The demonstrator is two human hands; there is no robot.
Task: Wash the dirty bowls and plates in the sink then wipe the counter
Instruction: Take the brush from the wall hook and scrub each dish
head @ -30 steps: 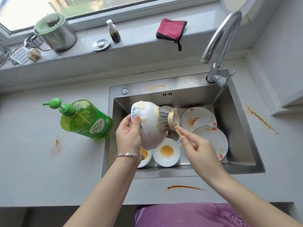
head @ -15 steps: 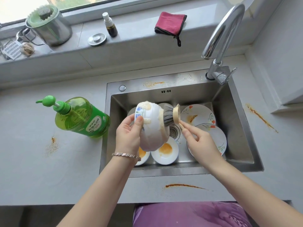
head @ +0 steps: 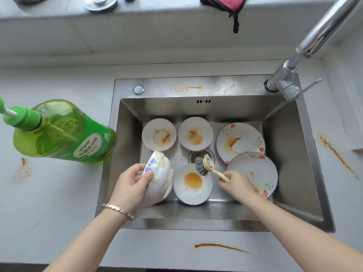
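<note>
My left hand (head: 132, 186) grips a soapy white bowl (head: 159, 177) with a blue flower, tilted on its side low in the steel sink (head: 290, 173). My right hand (head: 238, 185) holds the handle of a dish brush (head: 204, 164), whose grey bristles hang just above a dirty bowl (head: 192, 184) with an orange stain. Two more stained bowls (head: 159, 137) (head: 195, 133) lie at the back of the sink. Two floral plates (head: 240, 142) (head: 254, 171) overlap at the right, both stained.
A green soap pump bottle (head: 59, 132) stands on the counter left of the sink. The tap (head: 306, 50) arches over the back right corner. A red cloth (head: 224, 2) hangs off the sill. Orange smears mark the counter at the front (head: 220, 247), right (head: 335, 154) and left (head: 23, 169).
Both hands have dropped into the sink. The brush has come off the held bowl and moved right, over the stained bowl. The camera has tilted down and closer.
</note>
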